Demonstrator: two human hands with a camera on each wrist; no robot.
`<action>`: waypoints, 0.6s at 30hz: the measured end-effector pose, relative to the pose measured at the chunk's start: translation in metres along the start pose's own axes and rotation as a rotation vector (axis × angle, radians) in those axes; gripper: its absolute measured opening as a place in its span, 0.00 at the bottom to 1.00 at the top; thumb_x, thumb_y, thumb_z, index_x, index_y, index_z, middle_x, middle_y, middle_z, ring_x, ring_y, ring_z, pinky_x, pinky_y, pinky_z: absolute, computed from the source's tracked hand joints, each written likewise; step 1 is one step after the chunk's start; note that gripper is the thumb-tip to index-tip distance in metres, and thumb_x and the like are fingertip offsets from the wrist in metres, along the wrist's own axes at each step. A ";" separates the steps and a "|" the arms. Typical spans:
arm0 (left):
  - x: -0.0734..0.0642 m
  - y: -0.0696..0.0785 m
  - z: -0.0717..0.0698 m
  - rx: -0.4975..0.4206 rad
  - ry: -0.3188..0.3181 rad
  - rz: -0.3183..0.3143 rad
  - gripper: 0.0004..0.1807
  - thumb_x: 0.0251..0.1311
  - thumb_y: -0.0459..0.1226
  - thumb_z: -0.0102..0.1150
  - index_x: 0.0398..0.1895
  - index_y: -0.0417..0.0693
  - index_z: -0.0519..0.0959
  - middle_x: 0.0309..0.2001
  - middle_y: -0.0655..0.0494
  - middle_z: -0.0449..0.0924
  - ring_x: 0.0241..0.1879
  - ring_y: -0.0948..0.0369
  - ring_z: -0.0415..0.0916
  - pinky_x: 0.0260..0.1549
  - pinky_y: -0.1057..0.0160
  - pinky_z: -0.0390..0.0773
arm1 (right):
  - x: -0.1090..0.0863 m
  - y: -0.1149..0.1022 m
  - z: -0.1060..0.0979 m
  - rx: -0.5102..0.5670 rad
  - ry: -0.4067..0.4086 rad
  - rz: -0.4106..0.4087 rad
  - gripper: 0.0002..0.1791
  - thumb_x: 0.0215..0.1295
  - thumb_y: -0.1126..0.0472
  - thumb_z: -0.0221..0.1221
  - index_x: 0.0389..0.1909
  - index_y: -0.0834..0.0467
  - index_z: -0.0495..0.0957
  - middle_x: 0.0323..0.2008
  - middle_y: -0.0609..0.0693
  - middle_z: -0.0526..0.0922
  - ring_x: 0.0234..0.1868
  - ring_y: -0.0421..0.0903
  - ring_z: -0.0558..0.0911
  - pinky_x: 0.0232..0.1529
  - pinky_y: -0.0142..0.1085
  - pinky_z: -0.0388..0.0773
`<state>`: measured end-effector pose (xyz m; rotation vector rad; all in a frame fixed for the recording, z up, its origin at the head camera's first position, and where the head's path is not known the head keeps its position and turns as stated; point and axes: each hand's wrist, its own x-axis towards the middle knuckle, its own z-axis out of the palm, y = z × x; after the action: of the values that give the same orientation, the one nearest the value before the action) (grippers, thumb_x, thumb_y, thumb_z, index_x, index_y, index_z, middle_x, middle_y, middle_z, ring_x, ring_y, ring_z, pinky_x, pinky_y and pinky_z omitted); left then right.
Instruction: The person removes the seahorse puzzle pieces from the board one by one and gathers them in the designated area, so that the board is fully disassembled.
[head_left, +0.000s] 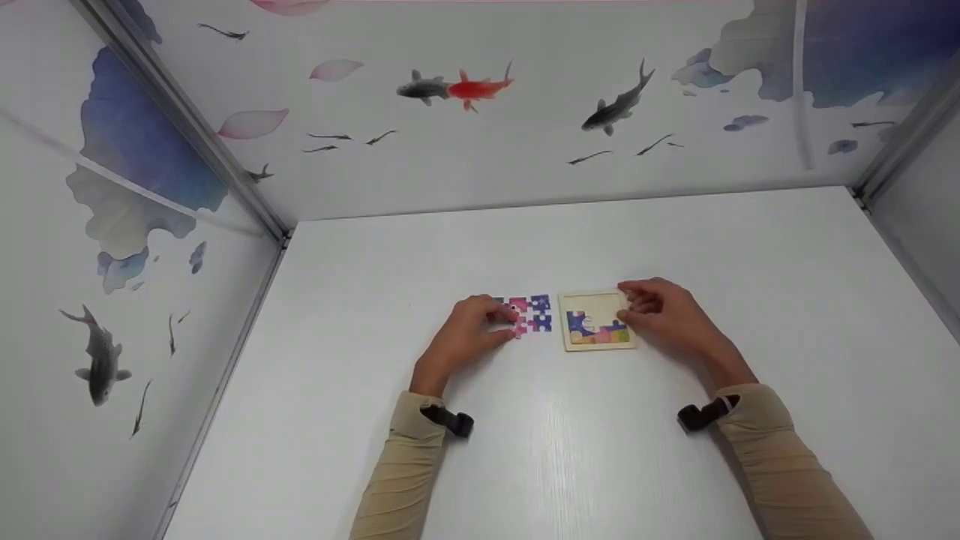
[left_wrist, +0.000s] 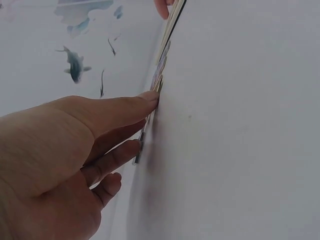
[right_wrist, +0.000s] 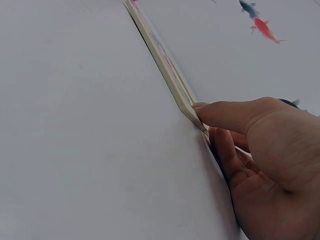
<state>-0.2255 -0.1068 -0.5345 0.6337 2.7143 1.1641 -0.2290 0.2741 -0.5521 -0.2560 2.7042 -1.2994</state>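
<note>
Several loose jigsaw pieces [head_left: 541,323], purple and pink, lie in a cluster on the white table. Thumb and fingertips of my left hand [head_left: 469,334] pinch a pink piece [head_left: 519,324] at the cluster's left side; the fingers partly cover it. To the right of the cluster lies a square wooden puzzle tray [head_left: 600,347]. Fitted pieces [head_left: 576,324] fill its left and lower parts, with bare wood above them. My right hand [head_left: 671,315] grips the tray's right edge, thumb on the side and fingers near the upper corner. Both wrist views show pieces and tray only edge-on.
The white table [head_left: 570,435] extends around the puzzle on every side. A back wall [head_left: 525,165] and a left wall [head_left: 45,360], printed with fish and petals, border it. Black wrist straps [head_left: 450,421] sit over the tan sleeves [head_left: 401,480].
</note>
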 end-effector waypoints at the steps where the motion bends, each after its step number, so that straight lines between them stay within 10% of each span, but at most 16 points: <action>1: 0.000 0.000 0.000 0.000 -0.003 -0.006 0.11 0.69 0.38 0.74 0.52 0.51 0.90 0.50 0.56 0.85 0.53 0.59 0.79 0.62 0.54 0.80 | 0.000 0.000 0.000 0.000 0.000 0.000 0.32 0.73 0.52 0.71 0.74 0.52 0.77 0.57 0.55 0.81 0.54 0.50 0.83 0.50 0.19 0.75; 18: 0.001 0.001 0.003 0.013 -0.011 -0.019 0.11 0.70 0.37 0.72 0.53 0.51 0.89 0.51 0.57 0.85 0.54 0.59 0.80 0.62 0.55 0.81 | -0.001 -0.001 0.001 0.005 0.008 -0.015 0.31 0.73 0.52 0.71 0.74 0.53 0.78 0.56 0.55 0.82 0.53 0.51 0.83 0.50 0.17 0.74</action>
<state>-0.2256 -0.1040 -0.5361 0.6122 2.7152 1.1360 -0.2278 0.2732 -0.5514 -0.2714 2.7107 -1.3139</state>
